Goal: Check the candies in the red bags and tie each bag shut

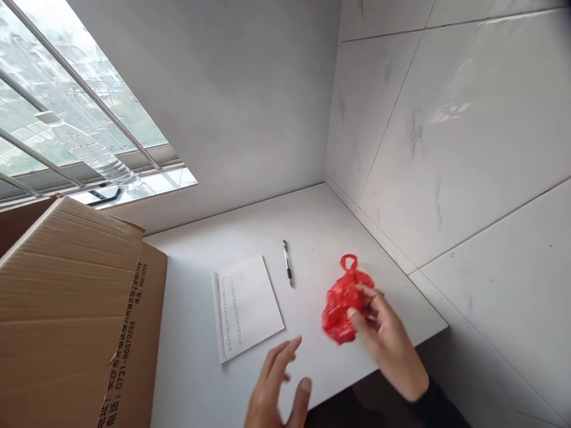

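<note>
A crumpled red plastic bag (341, 306) with a loop handle at its top is at the right part of the white table. My right hand (383, 333) has its thumb and fingers closed on the bag's right side. Lower down, my left hand (279, 386) hovers near the table's front edge, fingers and thumb apart, holding nothing. A pen (288, 263) lies beyond the hands, left of the bag. Left of the pen is a white paper pad or booklet (254, 303) with columns of printed characters, too small to read.
A large cardboard box (66, 309) with an open flap takes up the left side of the white table (187, 333). On the windowsill behind it leans or stands a clear water bottle (93, 151), by metal window bars. Walls border the table at the back and right.
</note>
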A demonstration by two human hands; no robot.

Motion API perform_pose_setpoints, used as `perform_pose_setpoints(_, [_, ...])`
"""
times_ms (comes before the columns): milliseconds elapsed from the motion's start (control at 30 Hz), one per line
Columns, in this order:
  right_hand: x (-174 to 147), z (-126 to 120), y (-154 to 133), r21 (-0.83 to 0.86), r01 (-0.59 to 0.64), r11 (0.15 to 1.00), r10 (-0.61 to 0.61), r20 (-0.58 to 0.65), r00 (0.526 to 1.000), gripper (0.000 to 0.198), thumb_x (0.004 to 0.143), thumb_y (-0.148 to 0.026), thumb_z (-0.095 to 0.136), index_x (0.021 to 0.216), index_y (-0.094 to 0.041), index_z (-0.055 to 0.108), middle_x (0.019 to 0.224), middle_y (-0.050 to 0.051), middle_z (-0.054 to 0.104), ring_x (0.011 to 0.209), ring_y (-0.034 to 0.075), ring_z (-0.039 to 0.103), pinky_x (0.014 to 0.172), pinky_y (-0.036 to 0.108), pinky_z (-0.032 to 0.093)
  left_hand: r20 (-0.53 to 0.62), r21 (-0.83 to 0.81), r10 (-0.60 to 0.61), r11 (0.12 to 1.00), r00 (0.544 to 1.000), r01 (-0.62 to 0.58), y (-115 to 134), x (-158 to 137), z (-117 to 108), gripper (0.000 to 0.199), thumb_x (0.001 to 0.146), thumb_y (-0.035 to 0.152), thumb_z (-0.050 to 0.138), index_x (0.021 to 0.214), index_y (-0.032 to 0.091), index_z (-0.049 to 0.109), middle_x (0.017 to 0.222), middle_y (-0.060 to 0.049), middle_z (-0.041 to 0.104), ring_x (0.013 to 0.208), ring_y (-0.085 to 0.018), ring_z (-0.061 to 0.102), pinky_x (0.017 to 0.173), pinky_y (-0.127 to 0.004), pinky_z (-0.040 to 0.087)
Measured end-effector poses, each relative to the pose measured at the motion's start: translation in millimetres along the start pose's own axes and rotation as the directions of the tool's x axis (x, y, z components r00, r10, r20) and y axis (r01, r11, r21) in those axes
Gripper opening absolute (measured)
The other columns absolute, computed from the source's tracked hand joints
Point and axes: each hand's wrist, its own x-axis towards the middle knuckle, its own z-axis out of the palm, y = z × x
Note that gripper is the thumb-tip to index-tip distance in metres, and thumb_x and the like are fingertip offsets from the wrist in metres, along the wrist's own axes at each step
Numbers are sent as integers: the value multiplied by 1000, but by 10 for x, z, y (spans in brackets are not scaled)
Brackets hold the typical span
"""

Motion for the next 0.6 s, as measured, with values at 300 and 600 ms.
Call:
perform_pose_setpoints(300, [-159,325,-132,-309,410,858,-331,278,902,37,104,-28,47,141,-28,50,132,7,58,126,28,51,105,48,50,50,14,35,999,998,-35,-258,108,82,28,97,20,50,120,24,65,121,-12,66,111,-26,66,87,-40,61])
perform_pose_setpoints(600, [-66,233,-107,-306,290,907,-230,216,949,21,96,-15,48,107,-25,62,101,5,64,99,27,57,87,46,53,-166,-15,-152,988,974,152,-577,-118,-262,21,99,32,50,113,24,63,113,-10,69,106,-28,67,76,-37,60])
